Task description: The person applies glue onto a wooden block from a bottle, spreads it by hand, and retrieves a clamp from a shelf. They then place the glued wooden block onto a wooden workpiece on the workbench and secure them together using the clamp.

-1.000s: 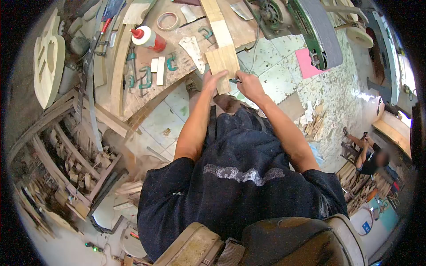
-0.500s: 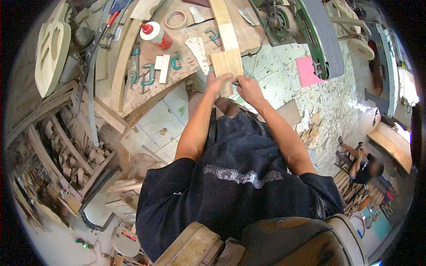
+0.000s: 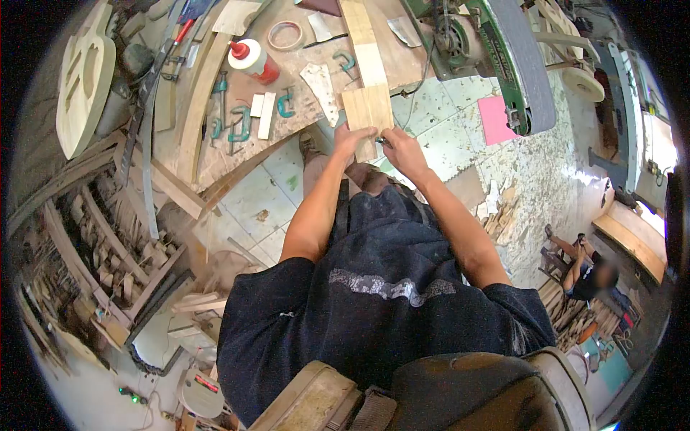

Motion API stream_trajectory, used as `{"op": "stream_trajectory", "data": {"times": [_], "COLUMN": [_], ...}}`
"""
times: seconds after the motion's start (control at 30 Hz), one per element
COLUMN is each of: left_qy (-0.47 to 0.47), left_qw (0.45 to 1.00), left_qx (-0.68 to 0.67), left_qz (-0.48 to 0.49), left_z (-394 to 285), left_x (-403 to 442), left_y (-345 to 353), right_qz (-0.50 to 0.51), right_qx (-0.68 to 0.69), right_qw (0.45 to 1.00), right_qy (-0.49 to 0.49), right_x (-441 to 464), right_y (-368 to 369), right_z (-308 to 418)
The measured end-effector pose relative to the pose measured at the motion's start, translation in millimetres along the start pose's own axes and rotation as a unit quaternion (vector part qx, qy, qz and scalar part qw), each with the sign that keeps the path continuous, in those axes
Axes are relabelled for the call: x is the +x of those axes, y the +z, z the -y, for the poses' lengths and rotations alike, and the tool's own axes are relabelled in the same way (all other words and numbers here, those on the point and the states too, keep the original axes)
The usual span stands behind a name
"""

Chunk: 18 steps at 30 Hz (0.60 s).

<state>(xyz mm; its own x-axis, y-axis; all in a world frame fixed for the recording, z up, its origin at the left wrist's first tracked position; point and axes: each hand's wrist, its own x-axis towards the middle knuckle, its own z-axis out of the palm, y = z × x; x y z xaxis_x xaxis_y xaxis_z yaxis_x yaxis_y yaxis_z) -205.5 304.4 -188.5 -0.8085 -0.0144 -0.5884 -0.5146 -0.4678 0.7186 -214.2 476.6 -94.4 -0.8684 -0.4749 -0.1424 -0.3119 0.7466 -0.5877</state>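
Observation:
My left hand (image 3: 351, 139) is closed on the near left part of a pale wooden piece (image 3: 368, 109), its thumb on top. The wide end of this piece meets a long wooden strip (image 3: 357, 32) on the workbench (image 3: 291, 126). My right hand (image 3: 404, 152) is closed at the piece's right edge around a small dark tool, mostly hidden by the fingers. A glue bottle with a red cap (image 3: 253, 62), a roll of tape (image 3: 285, 35) and several green clamps (image 3: 240, 124) lie to the left on the bench.
A green belt sander (image 3: 503, 65) stands at the upper right, with a pink sheet (image 3: 497, 120) on the floor below it. A seated person (image 3: 589, 276) is at the far right. Wooden offcuts fill a rack (image 3: 108, 258) at the left.
The view has shifted, so the bench and its objects appear lower and further right than at first. Both hands keep hold, with the left thumb and right hand slightly shifted at the wooden piece.

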Motion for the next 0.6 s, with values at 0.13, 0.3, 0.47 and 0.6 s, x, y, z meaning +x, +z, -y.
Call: {"op": "stream_trajectory", "data": {"times": [0.13, 0.3, 0.47, 0.6], "left_qy": [-0.029, -0.025, -0.034, -0.049], "left_qw": [0.999, 0.998, 0.996, 0.998], "left_qx": [0.034, 0.065, 0.072, 0.028], "left_qz": [0.000, 0.007, 0.027, 0.029], "left_z": [-7.0, -12.7, -12.0, 5.7], "left_x": [2.1, -0.5, -0.8, 9.3], "left_y": [-0.4, -0.8, -2.9, -8.3], "right_qz": [0.003, 0.018, 0.052, 0.042], "right_qx": [0.016, -0.012, 0.008, 0.073], "right_qw": [1.000, 0.999, 0.996, 0.990], "right_qy": [0.000, -0.041, -0.070, -0.112], "right_x": [0.8, 5.1, 12.7, 10.7], "right_y": [-4.8, -9.3, -9.7, -11.0], "right_z": [7.6, 14.7, 6.9, 12.4]}}
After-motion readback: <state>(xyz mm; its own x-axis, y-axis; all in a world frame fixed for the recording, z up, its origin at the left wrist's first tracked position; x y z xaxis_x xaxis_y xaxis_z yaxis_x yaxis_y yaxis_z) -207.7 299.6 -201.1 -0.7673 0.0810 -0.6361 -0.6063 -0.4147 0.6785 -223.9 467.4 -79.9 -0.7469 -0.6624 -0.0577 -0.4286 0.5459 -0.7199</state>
